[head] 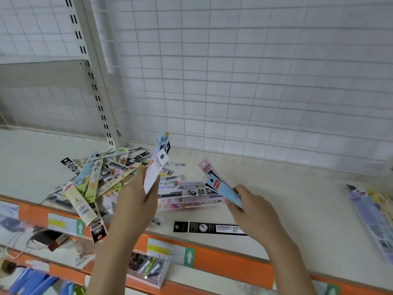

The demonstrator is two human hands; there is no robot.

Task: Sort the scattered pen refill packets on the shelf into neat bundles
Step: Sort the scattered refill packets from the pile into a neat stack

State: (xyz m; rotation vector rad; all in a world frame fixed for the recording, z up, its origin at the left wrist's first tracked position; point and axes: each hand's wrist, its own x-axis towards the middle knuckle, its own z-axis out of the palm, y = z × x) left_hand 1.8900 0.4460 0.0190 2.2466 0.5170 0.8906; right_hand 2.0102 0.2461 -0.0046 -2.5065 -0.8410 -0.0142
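Left hand (136,201) gripping upright packets (156,165); right hand (252,206) gripping tilted blue-pink packets (221,186). Loose heap (100,179) on cream shelf (287,188); black packet (209,227) flat near orange edge (234,262).

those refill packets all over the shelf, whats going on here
A person is sorting pen refill packets on a store shelf. The left hand holds a small bundle of packets upright, and the right hand holds a few more packets tilted toward it. A messy pile lies on the shelf behind the hands, one black packet lies alone near the front edge, and a stack sits at the far right.
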